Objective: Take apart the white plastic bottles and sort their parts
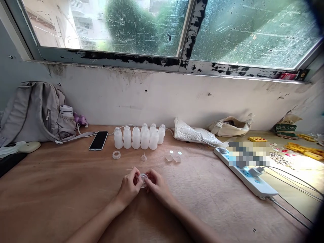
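My left hand [131, 186] and my right hand [157, 185] meet over the table, pinching a small translucent bottle ring [143, 184] between thumbs and fingertips. The fingers cover much of its rim. Just beyond my hands lies a clear silicone bottle nipple [143, 157], tip up. Left of it rests a whitish bottle collar [116, 155]. To the right are two clear round caps [177, 158] side by side, with two small white discs [171, 152] behind them. Several frosted plastic bottles [136, 137] stand upright in a cluster farther back.
A phone [99, 140] lies left of the bottles, near a grey backpack [32, 111]. Behind and right are a white padded bag [193, 131] and a beige pouch [230, 126]. A power strip [245, 175] with cables crosses the right side of the wooden table [63, 189].
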A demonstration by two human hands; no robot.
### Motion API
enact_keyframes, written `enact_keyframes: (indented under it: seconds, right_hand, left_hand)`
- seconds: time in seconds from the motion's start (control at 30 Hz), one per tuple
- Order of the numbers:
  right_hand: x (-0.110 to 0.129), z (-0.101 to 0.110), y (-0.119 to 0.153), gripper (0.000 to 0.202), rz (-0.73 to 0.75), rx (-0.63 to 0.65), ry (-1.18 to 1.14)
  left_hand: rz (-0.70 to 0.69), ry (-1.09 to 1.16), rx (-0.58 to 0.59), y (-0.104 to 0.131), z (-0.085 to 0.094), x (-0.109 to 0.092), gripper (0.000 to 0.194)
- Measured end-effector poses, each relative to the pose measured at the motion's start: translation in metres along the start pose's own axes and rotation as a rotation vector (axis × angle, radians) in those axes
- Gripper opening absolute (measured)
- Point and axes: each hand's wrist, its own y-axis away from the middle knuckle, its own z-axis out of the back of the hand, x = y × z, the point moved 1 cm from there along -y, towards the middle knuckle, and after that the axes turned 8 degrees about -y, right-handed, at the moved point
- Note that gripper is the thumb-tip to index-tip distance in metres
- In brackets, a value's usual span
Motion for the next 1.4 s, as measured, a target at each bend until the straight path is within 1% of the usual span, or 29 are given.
enact_keyframes:
  seconds: [0.07, 0.13, 0.27, 0.33, 0.43, 0.53, 0.6, 0.73, 0.83, 1.0, 1.23, 1.33, 1.4]
  right_hand:
    - [-0.001, -0.003, 0.001, 0.01, -0.034, 0.029, -0.064]
    - [-0.001, -0.005, 0.002, 0.007, -0.002, 0.024, -0.027]
    - [0.002, -0.003, 0.002, 0.005, 0.125, -0.032, 0.143]
    - [0.004, -0.001, 0.001, 0.007, 0.16, -0.038, 0.182]
    - [0.003, -0.001, 0.0, 0.006, 0.125, -0.03, 0.144]
    - [-0.002, -0.002, -0.002, 0.016, 0.041, -0.027, -0.021]
    - [-0.005, -0.003, -0.003, 0.016, 0.025, -0.025, -0.077]
    - [-0.006, -0.002, -0.004, 0.01, 0.076, -0.059, 0.029]
    - [-0.004, -0.002, -0.002, 0.009, 0.102, -0.07, 0.081]
    - [-0.001, -0.002, 0.001, 0.008, 0.124, -0.062, 0.109]
    - [-0.001, -0.005, 0.001, 0.004, 0.144, -0.08, 0.126]
    - [-0.004, -0.005, 0.0, 0.003, 0.152, -0.1, 0.139]
    - [-0.005, -0.002, -0.001, 0.006, 0.155, -0.106, 0.113]
  left_hand:
    - [0.018, -0.031, -0.029, 0.0, 0.001, 0.002, 0.006]
    - [0.017, -0.062, -0.038, -0.001, 0.001, 0.004, 0.006]
    - [-0.039, -0.069, 0.024, -0.002, 0.003, 0.004, 0.002]
    - [-0.061, -0.056, 0.055, -0.002, 0.003, 0.004, 0.006]
    - [-0.056, -0.019, 0.062, -0.001, 0.003, 0.004, 0.009]
    - [-0.006, 0.01, 0.048, -0.001, 0.004, 0.006, 0.014]
    - [0.017, 0.016, 0.06, -0.001, 0.004, 0.007, 0.017]
    - [0.028, 0.023, 0.103, -0.001, 0.002, 0.007, 0.016]
    - [0.033, -0.001, 0.1, -0.002, 0.001, 0.005, 0.012]
    - [-0.003, -0.058, 0.08, -0.002, 0.001, 0.005, 0.006]
    - [-0.015, -0.089, 0.054, 0.0, -0.001, 0.011, 0.006]
    - [-0.026, -0.073, 0.052, -0.001, 0.0, 0.01, 0.008]
    - [-0.042, -0.028, 0.066, -0.001, 0.001, 0.007, 0.009]
